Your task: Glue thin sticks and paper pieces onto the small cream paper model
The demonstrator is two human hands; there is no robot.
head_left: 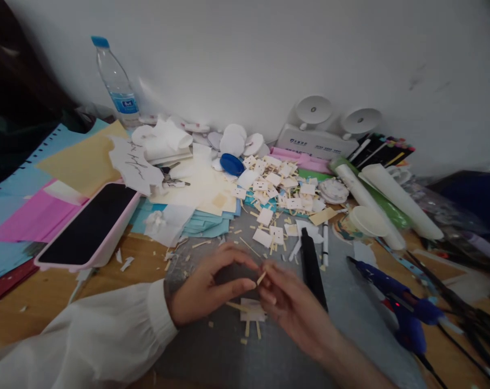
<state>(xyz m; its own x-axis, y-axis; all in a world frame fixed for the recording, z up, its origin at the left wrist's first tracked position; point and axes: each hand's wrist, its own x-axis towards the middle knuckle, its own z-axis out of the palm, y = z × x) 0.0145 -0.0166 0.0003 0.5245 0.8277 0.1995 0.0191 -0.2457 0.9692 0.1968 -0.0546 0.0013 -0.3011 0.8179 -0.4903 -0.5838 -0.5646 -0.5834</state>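
My right hand (293, 302) pinches a short pale-yellow paper strip (261, 278) between thumb and fingers. From the left, my left hand (212, 281) reaches in with index finger and thumb apart, their tips close to the strip; contact is hard to make out. Just below both hands, a small white square figure (253, 310) lies on the grey mat (212, 356), with thin yellow strips sticking out like legs and an arm. My right hand partly covers its edge.
Beyond the hands lies a pile of similar square figures (293, 202). A black tube-like object (313, 265) and a blue glue gun (402, 302) are at right. Left are a phone (88, 227) and coloured paper (80, 156); a water bottle (117, 81) stands behind. A paper cup (360, 222) is tipped over.
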